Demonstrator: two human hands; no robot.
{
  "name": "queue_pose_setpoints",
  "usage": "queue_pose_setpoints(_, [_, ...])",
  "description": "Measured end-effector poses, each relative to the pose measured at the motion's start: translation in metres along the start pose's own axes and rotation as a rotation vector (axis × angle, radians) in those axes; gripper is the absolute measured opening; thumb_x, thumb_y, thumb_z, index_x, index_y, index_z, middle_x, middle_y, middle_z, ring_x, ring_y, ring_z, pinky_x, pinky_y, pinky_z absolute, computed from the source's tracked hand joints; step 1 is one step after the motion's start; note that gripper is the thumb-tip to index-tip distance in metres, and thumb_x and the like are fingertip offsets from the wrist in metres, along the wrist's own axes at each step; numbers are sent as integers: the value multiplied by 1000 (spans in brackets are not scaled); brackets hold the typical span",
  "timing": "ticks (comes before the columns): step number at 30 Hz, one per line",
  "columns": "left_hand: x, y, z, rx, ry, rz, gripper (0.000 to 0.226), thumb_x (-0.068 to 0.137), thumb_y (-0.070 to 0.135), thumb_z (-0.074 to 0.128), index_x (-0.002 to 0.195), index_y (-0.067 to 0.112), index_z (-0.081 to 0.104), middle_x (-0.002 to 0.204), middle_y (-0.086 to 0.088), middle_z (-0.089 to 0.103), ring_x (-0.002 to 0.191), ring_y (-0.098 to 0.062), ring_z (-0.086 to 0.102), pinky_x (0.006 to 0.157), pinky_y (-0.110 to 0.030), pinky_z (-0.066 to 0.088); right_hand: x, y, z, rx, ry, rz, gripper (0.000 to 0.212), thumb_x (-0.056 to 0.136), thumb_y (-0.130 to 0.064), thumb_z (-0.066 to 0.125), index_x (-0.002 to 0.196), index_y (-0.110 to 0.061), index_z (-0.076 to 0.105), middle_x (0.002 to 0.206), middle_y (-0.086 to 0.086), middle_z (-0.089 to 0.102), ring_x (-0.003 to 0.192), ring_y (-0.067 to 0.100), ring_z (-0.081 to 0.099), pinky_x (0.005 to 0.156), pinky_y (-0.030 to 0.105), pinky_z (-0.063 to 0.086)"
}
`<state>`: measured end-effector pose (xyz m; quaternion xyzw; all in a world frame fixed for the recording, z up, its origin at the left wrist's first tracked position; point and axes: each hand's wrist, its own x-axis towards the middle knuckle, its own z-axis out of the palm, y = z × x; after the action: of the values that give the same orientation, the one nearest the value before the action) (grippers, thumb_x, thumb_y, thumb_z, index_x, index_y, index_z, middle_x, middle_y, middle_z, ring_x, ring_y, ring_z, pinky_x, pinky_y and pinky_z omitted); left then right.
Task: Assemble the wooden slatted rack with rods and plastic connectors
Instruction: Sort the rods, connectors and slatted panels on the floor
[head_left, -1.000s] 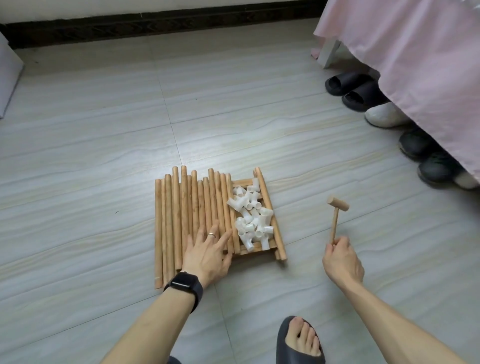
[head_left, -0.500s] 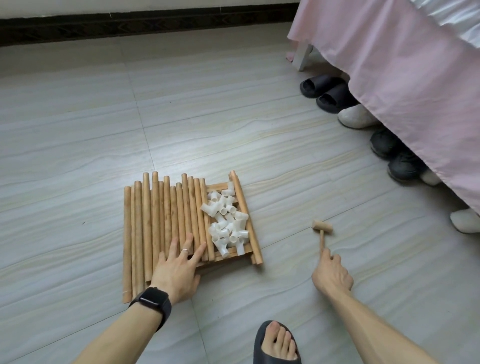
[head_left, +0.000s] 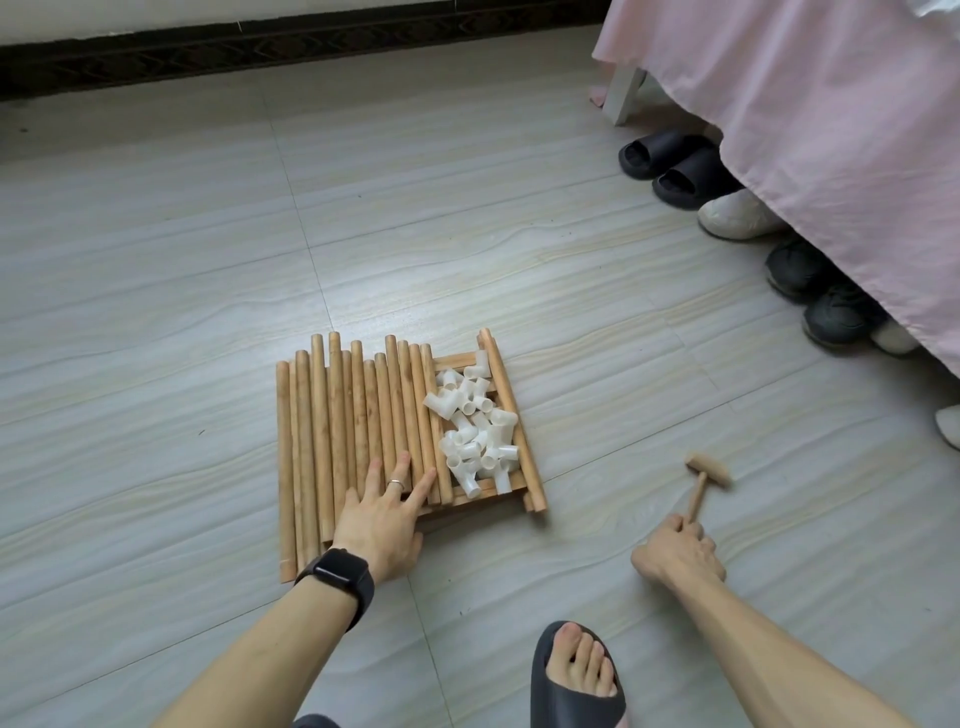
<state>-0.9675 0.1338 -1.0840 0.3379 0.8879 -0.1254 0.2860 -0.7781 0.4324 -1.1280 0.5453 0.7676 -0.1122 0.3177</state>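
Observation:
Several wooden rods (head_left: 337, 431) lie side by side on the floor, most of them on top of a wooden slatted panel (head_left: 460, 359). A heap of white plastic connectors (head_left: 475, 434) sits on the panel's right part, with one more rod (head_left: 511, 415) along its right edge. My left hand (head_left: 382, 512), with a ring and a black watch, rests flat on the near ends of the rods, fingers spread. My right hand (head_left: 675, 553) grips the handle of a small wooden mallet (head_left: 702, 480), whose head lies low at the floor.
A bed with a pink sheet (head_left: 831, 130) fills the right side, with several shoes and slippers (head_left: 675, 166) tucked under its edge. My foot in a black sandal (head_left: 579, 675) is at the bottom. A dark skirting board (head_left: 260, 52) runs along the far wall.
My right hand has lowered the mallet from upright toward the floor. My left hand stays flat on the rods. The camera view has shifted a little.

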Motion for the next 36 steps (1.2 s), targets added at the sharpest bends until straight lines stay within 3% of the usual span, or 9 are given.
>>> queue_pose_setpoints(3, [0,0,1,-18,-4,1,83,102,43,45,159,35,-14,168,-5,-19,155,-37,-11,119,-52,29,-4,-2,-1,21,-30,57,71,92,-32,50,152,-6,23,154,20,25,141,33,34,109,41,40])
queue_pose_setpoints(7, [-1,-2,1,-45,5,10,80,102,41,45,159,36,-11,169,-4,-16,155,-36,-9,119,-51,28,-17,-10,-9,-55,-5,61,66,93,-36,49,153,-13,32,162,23,10,144,34,31,107,40,40])
queue_pose_setpoints(10, [-1,-6,0,-93,11,21,77,101,39,44,160,38,-5,169,-1,-13,155,-34,-8,121,-51,26,-30,-25,-19,-101,108,-134,55,94,-40,45,145,-18,44,160,12,21,145,31,26,112,40,36])
queue_pose_setpoints(14, [0,-13,-3,-198,43,38,66,101,36,44,160,37,13,170,1,1,156,-30,1,122,-48,24,-55,-73,-33,19,139,-409,57,95,-41,46,147,-17,42,160,10,26,144,31,27,110,41,37])
queue_pose_setpoints(17, [-4,-23,-6,-314,192,-8,57,100,38,45,155,32,29,166,-4,22,153,-26,18,122,-44,25,-81,-110,-37,127,203,-600,54,97,-43,48,145,-20,45,159,6,29,144,27,27,110,41,37])
queue_pose_setpoints(20, [-10,-40,-9,-396,350,-184,56,98,39,46,151,28,35,163,-7,28,150,-26,24,120,-41,29,-104,-143,-37,148,265,-801,50,97,-40,50,143,-20,46,155,3,32,141,24,31,109,37,38])
queue_pose_setpoints(25, [-14,-78,-1,-809,282,-557,79,92,47,58,155,20,19,160,-13,23,141,-34,36,110,-47,42,-125,-190,-31,52,234,-1008,48,95,-38,47,140,-21,48,154,0,37,143,23,30,114,38,35])
queue_pose_setpoints(30, [-9,-94,10,-979,202,-620,95,84,61,66,155,21,17,146,-13,41,130,-34,48,104,-49,48,-141,-223,-20,23,50,-1059,52,100,-36,45,149,-21,41,151,-2,45,138,20,39,113,38,38])
queue_pose_setpoints(36, [-1,-88,3,-933,275,-660,110,78,73,65,158,20,11,154,-13,32,141,-31,34,108,-48,42,-147,-237,-4,-62,133,-1030,41,99,-37,42,136,-21,49,142,1,44,131,24,41,104,40,43])
